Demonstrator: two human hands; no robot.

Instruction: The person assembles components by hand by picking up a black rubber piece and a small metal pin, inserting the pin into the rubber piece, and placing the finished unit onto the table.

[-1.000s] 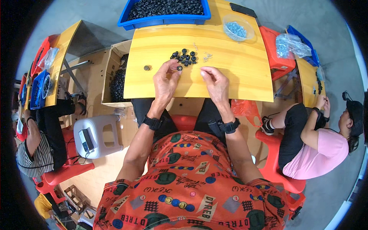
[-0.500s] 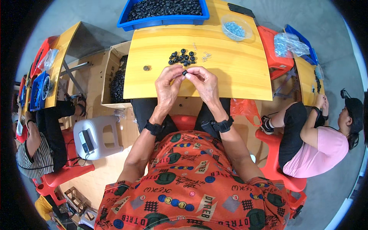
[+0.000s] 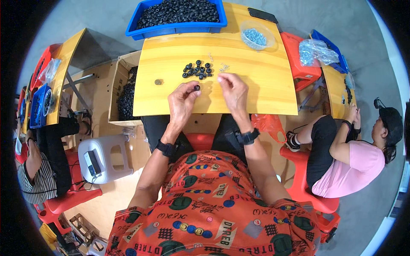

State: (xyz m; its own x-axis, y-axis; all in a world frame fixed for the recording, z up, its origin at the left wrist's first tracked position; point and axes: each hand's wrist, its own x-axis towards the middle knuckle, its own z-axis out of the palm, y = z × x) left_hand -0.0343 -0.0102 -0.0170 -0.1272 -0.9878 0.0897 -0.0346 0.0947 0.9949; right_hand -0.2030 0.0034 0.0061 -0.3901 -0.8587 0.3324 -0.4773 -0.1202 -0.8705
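Note:
Between the thumb and fingers of my left hand (image 3: 181,101) is a small round black part (image 3: 197,88), held above the front of the yellow table (image 3: 265,89). My right hand (image 3: 234,93) is apart from it, its thumb and fingertips drawn together beside a few small silvery screws (image 3: 224,67). Whatever those fingertips pinch, if anything, is too small to see. Just beyond my left fingers lies a loose cluster of small black parts (image 3: 198,69). A short dark cylinder (image 3: 159,82) stands alone to the left.
A blue tray (image 3: 179,30) heaped with black parts stands at the far edge. Back right are a clear bowl (image 3: 268,42) of bluish screws and a black phone (image 3: 262,16). A cardboard box (image 3: 114,91) is left of the table; a co-worker (image 3: 350,162) sits right.
My hands have moved apart. The black part stays in my left hand, while my right hand has shifted right and forward to the loose screws. The view has shifted slightly.

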